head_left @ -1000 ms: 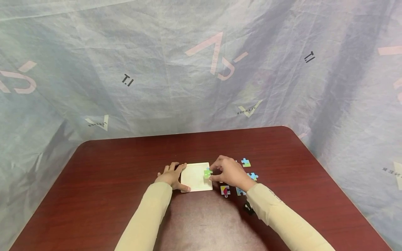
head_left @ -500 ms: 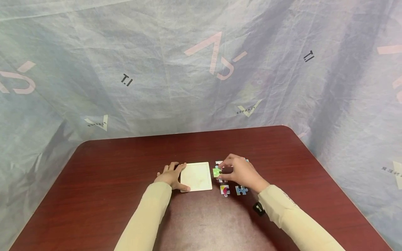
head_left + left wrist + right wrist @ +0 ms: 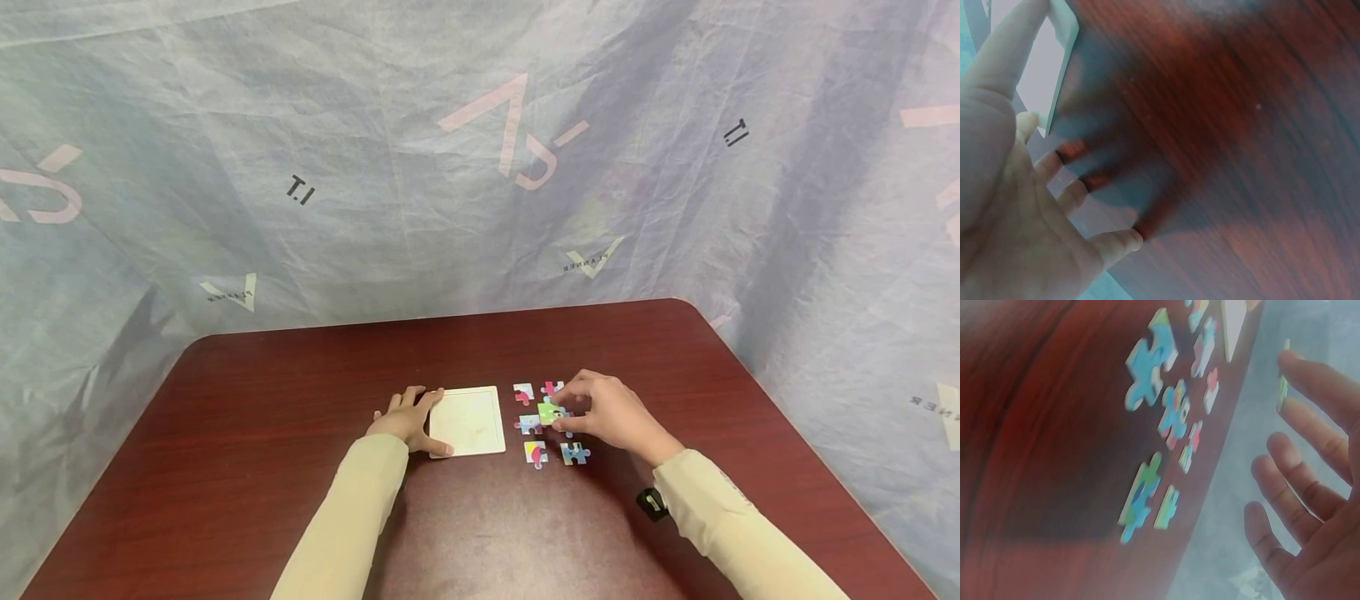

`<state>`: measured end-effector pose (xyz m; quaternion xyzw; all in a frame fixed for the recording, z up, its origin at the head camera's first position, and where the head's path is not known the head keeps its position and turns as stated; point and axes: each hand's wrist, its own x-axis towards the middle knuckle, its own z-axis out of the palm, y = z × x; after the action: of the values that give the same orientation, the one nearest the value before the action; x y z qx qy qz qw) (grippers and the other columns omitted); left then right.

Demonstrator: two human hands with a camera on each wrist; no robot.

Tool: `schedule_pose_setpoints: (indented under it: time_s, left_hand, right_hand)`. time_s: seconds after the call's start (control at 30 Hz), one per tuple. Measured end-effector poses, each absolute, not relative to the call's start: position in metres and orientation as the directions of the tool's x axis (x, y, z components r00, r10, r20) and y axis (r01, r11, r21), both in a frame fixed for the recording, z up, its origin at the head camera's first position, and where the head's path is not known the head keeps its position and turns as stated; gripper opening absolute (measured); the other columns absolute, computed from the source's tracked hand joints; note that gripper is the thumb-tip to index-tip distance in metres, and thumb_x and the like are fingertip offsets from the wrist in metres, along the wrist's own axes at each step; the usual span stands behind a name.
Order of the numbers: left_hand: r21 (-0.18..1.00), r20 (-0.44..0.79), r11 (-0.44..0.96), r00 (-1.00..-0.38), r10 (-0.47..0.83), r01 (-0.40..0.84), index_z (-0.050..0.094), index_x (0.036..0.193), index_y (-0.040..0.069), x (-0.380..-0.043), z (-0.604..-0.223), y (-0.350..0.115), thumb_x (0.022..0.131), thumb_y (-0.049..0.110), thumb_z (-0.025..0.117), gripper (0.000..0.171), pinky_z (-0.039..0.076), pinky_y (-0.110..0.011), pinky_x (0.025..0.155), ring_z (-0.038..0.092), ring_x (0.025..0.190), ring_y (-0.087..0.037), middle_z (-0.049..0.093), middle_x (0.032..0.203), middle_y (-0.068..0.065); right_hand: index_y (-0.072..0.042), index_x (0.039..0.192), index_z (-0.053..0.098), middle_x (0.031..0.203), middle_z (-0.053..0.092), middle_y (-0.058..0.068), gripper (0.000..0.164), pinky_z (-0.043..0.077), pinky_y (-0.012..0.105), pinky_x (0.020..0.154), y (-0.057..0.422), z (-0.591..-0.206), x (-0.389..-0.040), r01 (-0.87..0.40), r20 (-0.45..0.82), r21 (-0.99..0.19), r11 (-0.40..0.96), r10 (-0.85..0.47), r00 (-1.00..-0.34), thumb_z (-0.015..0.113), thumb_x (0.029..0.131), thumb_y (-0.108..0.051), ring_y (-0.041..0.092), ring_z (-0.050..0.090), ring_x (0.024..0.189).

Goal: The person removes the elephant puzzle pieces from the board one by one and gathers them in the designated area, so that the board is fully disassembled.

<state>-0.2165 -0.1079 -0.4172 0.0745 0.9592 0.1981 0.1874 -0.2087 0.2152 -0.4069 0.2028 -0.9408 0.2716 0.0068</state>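
My left hand (image 3: 401, 421) rests at the left side of a pale square puzzle tray (image 3: 467, 423), thumb by the near corner and index finger by the far one. In the left wrist view its other fingers (image 3: 1072, 197) spread out onto the table. To the right of the tray, my right hand (image 3: 613, 415) pinches a green jigsaw puzzle piece (image 3: 548, 413) between thumb and index finger. The right wrist view shows this piece (image 3: 1283, 390) edge-on, raised above the table, the remaining fingers loosely extended. Inside the tray only its bare pale base shows.
Several puzzle pieces lie right of the tray, among them a yellow and red one (image 3: 536, 452), a blue one (image 3: 575, 453) and a red and white one (image 3: 523, 393). A small black device (image 3: 652, 503) sits by the right cuff. A printed cloth (image 3: 390, 167) hangs behind the dark red table (image 3: 300, 400).
My right hand has moved right with the green puzzle piece, from over the tray's right edge to above the loose pieces. My left hand and the tray stay where they were.
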Motion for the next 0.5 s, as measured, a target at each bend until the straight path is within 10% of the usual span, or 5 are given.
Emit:
schedule_pose_setpoints:
  time_s: [0.5]
  left_hand:
    - [0.423, -0.33, 0.904, -0.918, 0.22, 0.064, 0.032, 0.16, 0.016, -0.219, -0.423, -0.109, 0.082, 0.037, 0.087, 0.098, 0.019, -0.073, 0.113, 0.024, 0.148, -0.042, 0.024, 0.162, -0.018]
  right_hand:
    - [-0.018, 0.105, 0.079, 0.098, 0.066, 0.003, 0.027, 0.048, 0.034, 0.067, 0.253, -0.412, -0.197, -0.38, 0.097, -0.522, 0.764, -0.389, -0.916, 0.088, 0.081, -0.027, 0.024, 0.059, 0.082]
